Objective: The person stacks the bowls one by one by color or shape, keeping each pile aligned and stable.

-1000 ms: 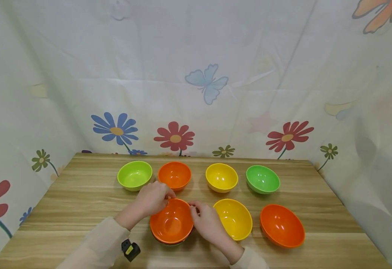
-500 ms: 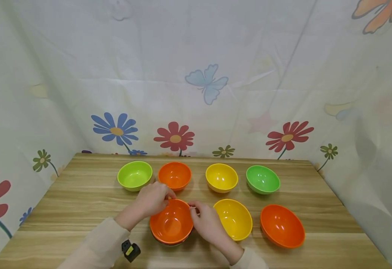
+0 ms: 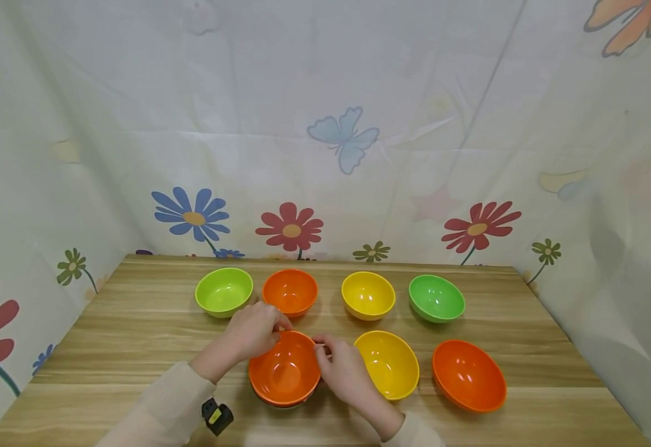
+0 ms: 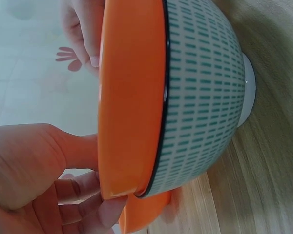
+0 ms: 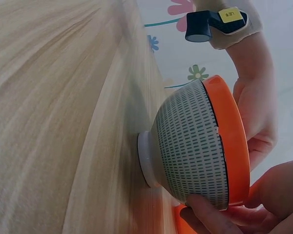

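Observation:
An orange bowl (image 3: pixel 285 369) sits nested in a white bowl with green dashes and a dark rim (image 4: pixel 200 97), which stands on its foot on the table. My left hand (image 3: pixel 254 329) pinches the orange rim at the far left, thumb inside and fingers outside in the left wrist view. At the far right of the rim, my right hand (image 3: pixel 343 366) grips the orange bowl; in the right wrist view one fingertip (image 5: pixel 205 209) touches the patterned bowl's side. The patterned bowl is mostly hidden from above.
Behind stand a lime bowl (image 3: pixel 224 292), another orange bowl (image 3: pixel 290 292), a yellow bowl (image 3: pixel 368 295) and a green bowl (image 3: pixel 436 298). A larger yellow bowl (image 3: pixel 389 363), partly behind my right hand, and a red-orange bowl (image 3: pixel 468 375) are to the right on the wooden table (image 3: pixel 548 410).

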Motion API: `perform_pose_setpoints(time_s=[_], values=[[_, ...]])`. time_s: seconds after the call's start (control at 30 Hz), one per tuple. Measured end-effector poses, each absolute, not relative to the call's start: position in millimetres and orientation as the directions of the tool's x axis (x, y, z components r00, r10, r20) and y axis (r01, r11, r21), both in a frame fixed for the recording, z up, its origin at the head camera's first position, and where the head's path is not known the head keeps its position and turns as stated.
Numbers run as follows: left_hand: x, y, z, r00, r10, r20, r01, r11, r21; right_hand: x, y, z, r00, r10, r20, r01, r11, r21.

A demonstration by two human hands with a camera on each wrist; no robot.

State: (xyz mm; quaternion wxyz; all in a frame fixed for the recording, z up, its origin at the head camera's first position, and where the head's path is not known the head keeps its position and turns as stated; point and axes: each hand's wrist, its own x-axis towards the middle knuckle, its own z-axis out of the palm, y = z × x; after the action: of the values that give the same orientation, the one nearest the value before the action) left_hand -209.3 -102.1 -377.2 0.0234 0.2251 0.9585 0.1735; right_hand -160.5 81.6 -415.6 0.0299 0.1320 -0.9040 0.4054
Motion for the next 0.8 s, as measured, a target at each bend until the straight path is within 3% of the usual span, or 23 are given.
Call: perform_pose_setpoints(time_s=[0.8], values=[[-208.2,-108.9,-383.1,-0.903,0.422,0.074,0.414,0.815,0.404,-159.1,80.1,-414.5,-0.967,-0.198,0.16,-0.252,0.655,-0.712]])
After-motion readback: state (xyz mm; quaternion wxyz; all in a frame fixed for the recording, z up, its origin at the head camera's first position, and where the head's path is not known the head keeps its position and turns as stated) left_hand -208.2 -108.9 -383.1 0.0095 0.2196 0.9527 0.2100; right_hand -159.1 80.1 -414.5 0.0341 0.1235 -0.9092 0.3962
